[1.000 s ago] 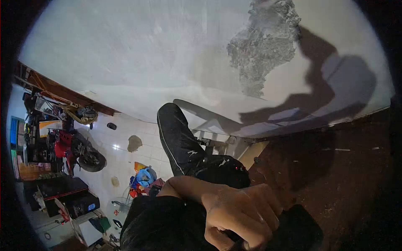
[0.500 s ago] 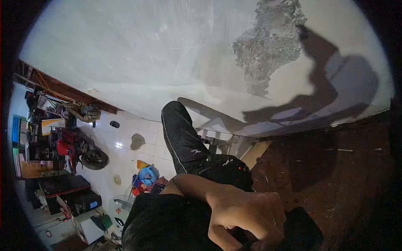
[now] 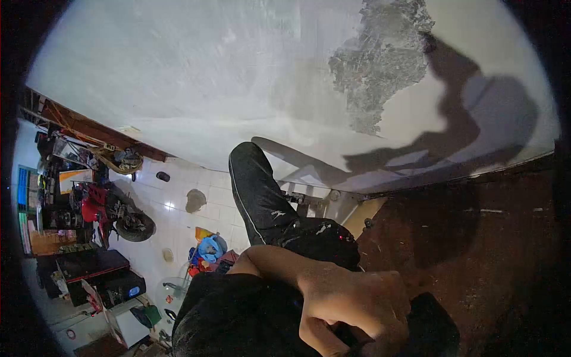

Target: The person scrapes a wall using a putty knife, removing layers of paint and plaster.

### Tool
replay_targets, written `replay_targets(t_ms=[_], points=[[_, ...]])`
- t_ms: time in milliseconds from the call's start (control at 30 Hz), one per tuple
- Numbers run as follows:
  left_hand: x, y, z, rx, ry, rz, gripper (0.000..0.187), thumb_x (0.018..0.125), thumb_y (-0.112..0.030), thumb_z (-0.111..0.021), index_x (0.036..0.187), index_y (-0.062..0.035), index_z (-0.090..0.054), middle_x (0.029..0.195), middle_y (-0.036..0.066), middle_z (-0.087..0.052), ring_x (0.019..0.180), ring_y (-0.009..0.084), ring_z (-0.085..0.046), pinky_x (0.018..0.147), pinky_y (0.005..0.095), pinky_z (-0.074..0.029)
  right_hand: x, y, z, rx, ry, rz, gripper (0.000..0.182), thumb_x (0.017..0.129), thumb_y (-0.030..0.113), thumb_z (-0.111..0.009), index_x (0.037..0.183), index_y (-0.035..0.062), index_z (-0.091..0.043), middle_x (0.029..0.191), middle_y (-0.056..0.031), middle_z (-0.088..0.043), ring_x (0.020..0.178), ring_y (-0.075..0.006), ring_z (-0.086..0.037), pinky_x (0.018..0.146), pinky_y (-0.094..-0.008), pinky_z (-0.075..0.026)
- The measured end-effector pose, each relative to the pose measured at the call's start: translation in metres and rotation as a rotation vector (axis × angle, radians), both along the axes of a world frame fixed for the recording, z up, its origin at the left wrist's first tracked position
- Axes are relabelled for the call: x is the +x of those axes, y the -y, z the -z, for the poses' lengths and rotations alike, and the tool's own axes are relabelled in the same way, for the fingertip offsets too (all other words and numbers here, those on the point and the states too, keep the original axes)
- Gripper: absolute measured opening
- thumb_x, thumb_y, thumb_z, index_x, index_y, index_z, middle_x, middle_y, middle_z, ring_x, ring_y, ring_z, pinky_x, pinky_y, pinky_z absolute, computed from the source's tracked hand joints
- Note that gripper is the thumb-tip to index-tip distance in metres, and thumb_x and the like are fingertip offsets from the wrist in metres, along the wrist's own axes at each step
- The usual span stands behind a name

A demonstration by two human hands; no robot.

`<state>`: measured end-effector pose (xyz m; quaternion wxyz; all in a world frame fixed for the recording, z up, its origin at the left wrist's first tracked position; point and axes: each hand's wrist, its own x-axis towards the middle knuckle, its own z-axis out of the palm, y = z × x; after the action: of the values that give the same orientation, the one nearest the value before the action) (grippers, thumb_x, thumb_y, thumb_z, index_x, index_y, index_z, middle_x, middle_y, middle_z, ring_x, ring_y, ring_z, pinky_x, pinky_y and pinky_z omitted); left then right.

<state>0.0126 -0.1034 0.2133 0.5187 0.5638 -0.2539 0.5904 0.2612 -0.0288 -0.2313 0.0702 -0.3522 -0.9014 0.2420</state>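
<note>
At the bottom of the view, the bare left hand [image 3: 357, 300] has its back turned up and its fingers bent in; their tips are too dark to see, so I cannot tell if they hold anything. The right hand is out of view, so I cannot tell how it is. Black edges cut off the corners. Across the top is a big, smeary white wall [image 3: 178, 65] with a rough grey patch [image 3: 380, 71], and a dark shadow [image 3: 458, 119] falls next to the patch. The shiny white tile floor [image 3: 178, 184] is on the left, with a red and black motorbike [image 3: 98, 211] that looks tipped sideways. A bundle of blue, red and yellow things [image 3: 209, 249] lies near the arm. A dark brown surface [image 3: 452, 250] fills the right. Loose black cloth [image 3: 238, 309] lies left of the hand, under the arm. A leg in black trousers with a white line [image 3: 250, 178] is just past the arm.
</note>
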Motion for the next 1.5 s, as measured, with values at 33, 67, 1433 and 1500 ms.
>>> replay_targets(t_ms=[33,67,1433,1500], points=[[0.000,0.000,0.000,-0.001,0.008,0.011,0.032,0.090,-0.032,-0.044,0.076,-0.0049,-0.054,0.064,0.005,-0.048,0.055,0.0227,-0.048,0.050,0.0368,-0.035,0.000,0.000,-0.001,-0.001,-0.002,0.000,0.032,0.076,0.028,-0.063,0.104,0.0136,-0.061,0.088,-0.0133,-0.061,0.079,-0.0277,-0.059,0.075,-0.0407,-0.047],[0.001,-0.001,0.000,-0.002,0.012,0.019,0.032,0.090,-0.032,-0.044,0.076,-0.0049,-0.054,0.064,0.005,-0.048,0.054,0.0225,-0.048,0.050,0.0366,-0.035,-0.001,-0.002,-0.001,0.005,-0.004,-0.003,0.032,0.076,0.028,-0.063,0.104,0.0137,-0.061,0.088,-0.0133,-0.061,0.079,-0.0276,-0.059,0.075,-0.0407,-0.048],[-0.142,-0.092,0.271,-1.482,-0.537,-0.820,0.009,0.085,-0.014,-0.055,0.082,-0.0060,-0.053,0.052,-0.005,-0.037,0.040,0.0061,-0.034,0.037,0.0235,-0.034,-0.200,-0.065,-0.324,0.814,-0.131,-0.871,0.025,0.073,0.032,-0.059,0.076,0.0083,-0.049,0.069,0.0004,-0.052,0.057,-0.0149,-0.055,0.052,-0.0315,-0.044],[-0.151,-0.111,0.361,-1.247,-0.773,-0.958,0.010,0.084,-0.014,-0.054,0.083,-0.0039,-0.056,0.053,-0.002,-0.042,0.041,0.0068,-0.038,0.037,0.0230,-0.037,-0.213,-0.053,-0.325,0.964,-0.240,-0.764,0.020,0.071,0.023,-0.059,0.077,0.0061,-0.050,0.070,-0.0031,-0.054,0.061,-0.0143,-0.058,0.054,-0.0344,-0.046]])
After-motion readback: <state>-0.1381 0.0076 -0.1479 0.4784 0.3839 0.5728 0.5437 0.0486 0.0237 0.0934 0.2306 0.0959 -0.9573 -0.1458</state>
